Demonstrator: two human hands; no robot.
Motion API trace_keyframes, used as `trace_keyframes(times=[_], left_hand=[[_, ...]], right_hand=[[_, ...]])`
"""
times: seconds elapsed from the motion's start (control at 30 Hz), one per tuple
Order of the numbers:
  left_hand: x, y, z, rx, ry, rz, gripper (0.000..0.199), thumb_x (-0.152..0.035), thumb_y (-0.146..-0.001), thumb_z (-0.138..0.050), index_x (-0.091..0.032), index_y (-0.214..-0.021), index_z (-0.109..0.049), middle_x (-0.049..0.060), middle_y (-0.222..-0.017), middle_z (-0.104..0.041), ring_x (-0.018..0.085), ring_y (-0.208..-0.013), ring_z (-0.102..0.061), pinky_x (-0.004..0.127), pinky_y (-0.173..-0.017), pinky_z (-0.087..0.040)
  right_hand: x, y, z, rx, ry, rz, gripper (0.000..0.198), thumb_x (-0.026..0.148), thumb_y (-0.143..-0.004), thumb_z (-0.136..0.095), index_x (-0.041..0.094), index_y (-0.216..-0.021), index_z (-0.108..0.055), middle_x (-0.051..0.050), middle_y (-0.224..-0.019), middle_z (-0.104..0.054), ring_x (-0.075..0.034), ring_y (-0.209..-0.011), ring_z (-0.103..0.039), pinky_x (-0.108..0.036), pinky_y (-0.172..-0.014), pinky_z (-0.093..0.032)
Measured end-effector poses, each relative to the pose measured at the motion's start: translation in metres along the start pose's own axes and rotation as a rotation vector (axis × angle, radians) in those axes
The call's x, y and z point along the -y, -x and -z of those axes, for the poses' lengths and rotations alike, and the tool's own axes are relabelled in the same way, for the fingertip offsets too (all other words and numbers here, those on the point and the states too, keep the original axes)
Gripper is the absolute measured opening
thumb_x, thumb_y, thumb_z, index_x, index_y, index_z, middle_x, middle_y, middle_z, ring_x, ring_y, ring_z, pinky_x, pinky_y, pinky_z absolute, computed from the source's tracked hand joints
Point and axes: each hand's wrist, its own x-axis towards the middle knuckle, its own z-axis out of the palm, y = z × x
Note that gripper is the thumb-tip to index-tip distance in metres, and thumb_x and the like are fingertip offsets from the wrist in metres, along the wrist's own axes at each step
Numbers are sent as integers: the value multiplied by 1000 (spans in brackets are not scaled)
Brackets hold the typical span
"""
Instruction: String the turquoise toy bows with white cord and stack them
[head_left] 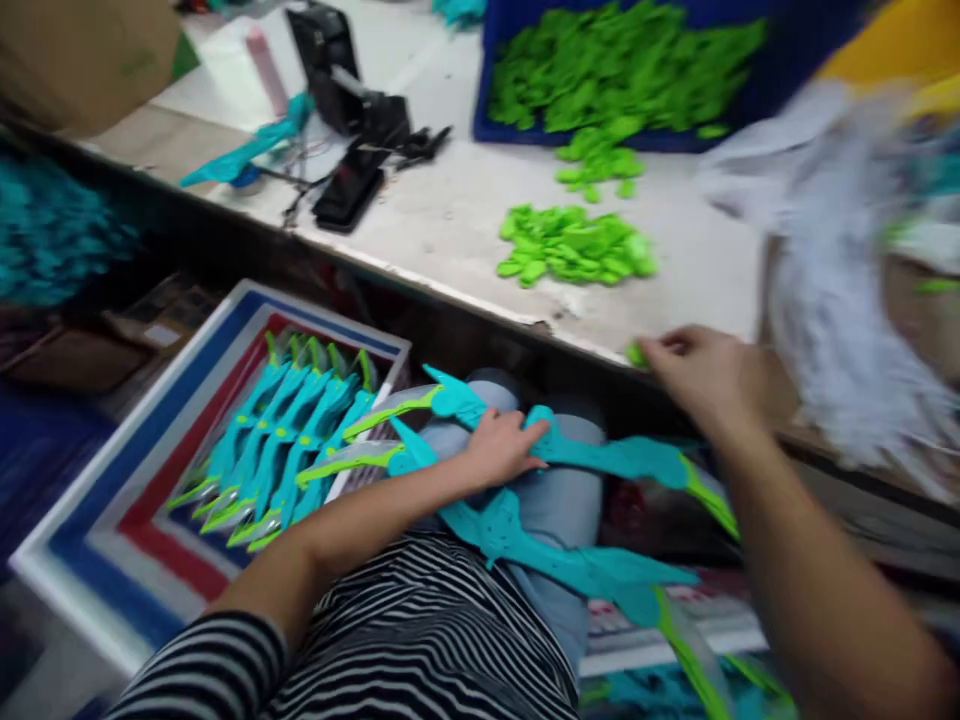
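Observation:
Two turquoise toy bows with lime-green and clear tips lie across my lap, a far toy bow (622, 457) and a near toy bow (555, 560). Over the middle of the far one, my left hand (501, 447) curls its fingers and grips it. At the table's front edge my right hand (701, 375) pinches a small lime-green plastic piece (636, 355) between thumb and fingers. A loose pile of similar green pieces (574, 245) lies on the white table just beyond.
A blue bin (484, 110) full of green pieces stands at the back. On the table's left are a phone (349, 190) and a turquoise part (251, 150). A striped box (97, 500) holds several bows at my left. White gloves (840, 280) hang at right.

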Motion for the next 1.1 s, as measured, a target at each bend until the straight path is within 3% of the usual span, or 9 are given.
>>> trace_keyframes(times=[0.07,0.2,0.3,0.37,0.47,0.6,0.8,0.93,1.1], left_hand=[[0,-4,6,32,12,19,57,-45,-87,-55,-19,-136,-42,16,-114,-59,31,-109,-56,43,-93,-38],[3,-18,18,138,156,61,59,-41,-85,-59,-16,-135,-39,17,-115,-62,32,-106,-59,43,-91,-41],[13,-36,24,224,343,112,57,-32,-87,-53,-9,-136,-36,17,-113,-64,29,-104,-61,36,-86,-44],[24,-49,25,247,409,113,48,-29,-88,-50,-9,-131,-44,13,-109,-66,25,-100,-61,30,-83,-45],[39,-66,21,302,614,139,33,-35,-88,-50,-13,-110,-62,4,-89,-69,18,-85,-61,24,-75,-45],[46,-77,11,389,972,246,32,-41,-84,-56,-11,-89,-66,0,-64,-60,13,-65,-52,23,-64,-42],[43,-78,6,428,1155,307,30,-38,-85,-56,-10,-80,-64,-2,-58,-53,9,-56,-42,22,-56,-35],[43,-75,6,442,1088,195,37,-48,-79,-61,-11,-82,-65,-5,-56,-47,8,-54,-37,21,-52,-29],[38,-74,5,375,937,160,30,-39,-74,-65,-11,-84,-62,-5,-61,-47,8,-57,-40,20,-51,-29]], right_hand=[[12,5,12,-69,-21,-4,29,44,-82,-53,19,-81,-66,-13,-82,-69,-30,-81,-62,-42,-69,-48],[9,10,16,-70,-184,341,17,31,-81,-56,21,-92,-65,-9,-112,-66,-27,-108,-57,-43,-91,-47],[4,14,15,43,-241,419,15,28,-82,-57,23,-93,-64,-8,-112,-67,-26,-106,-57,-44,-93,-47],[8,24,13,36,-261,413,15,29,-83,-57,23,-94,-65,-7,-109,-67,-27,-105,-58,-46,-93,-46],[22,56,1,44,-329,460,18,34,-86,-57,23,-98,-65,-8,-112,-67,-27,-106,-57,-46,-91,-46],[34,106,-35,175,-357,563,18,33,-89,-55,22,-98,-66,-9,-113,-68,-27,-105,-59,-45,-85,-48],[26,120,-71,212,-426,497,18,32,-89,-55,24,-101,-67,-9,-117,-67,-27,-115,-57,-50,-95,-45],[24,122,-75,222,-528,416,17,33,-87,-57,26,-99,-68,-8,-118,-66,-27,-115,-58,-49,-97,-47],[28,126,-79,217,-599,195,22,36,-82,-63,23,-99,-61,-12,-122,-62,-27,-111,-60,-46,-93,-50]])
